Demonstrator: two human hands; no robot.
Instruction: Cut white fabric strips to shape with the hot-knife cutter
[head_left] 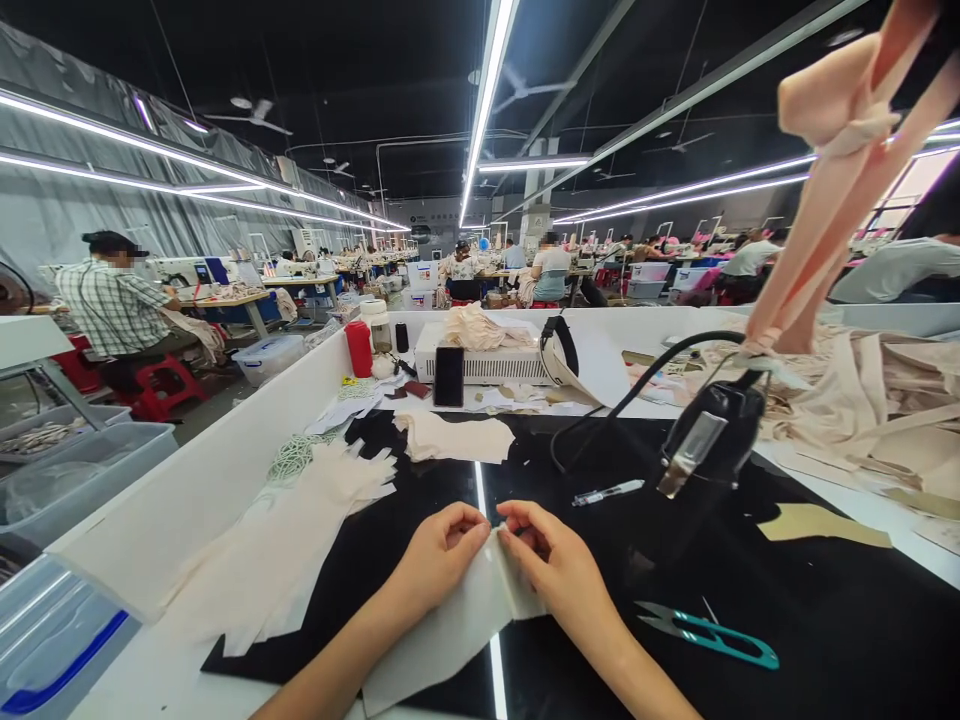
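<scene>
My left hand [439, 555] and my right hand [559, 565] both pinch the far edge of a pale cream fabric piece [457, 625] lying on the black work surface [750, 620]. The fingertips of both hands meet near the middle, over a reflected strip of light. A stack of similar cream fabric pieces [300, 530] fans out to the left of my left hand. Another cream piece [454, 438] lies further back.
Teal thread snips [709, 632] lie right of my right hand. A black handheld tool with a cable [712, 435] and a pen [606, 492] sit behind. A white box heaped with fabric [480, 350], a red bottle [359, 348] and beige garments [862, 400] lie beyond. Other workers sit at distant tables.
</scene>
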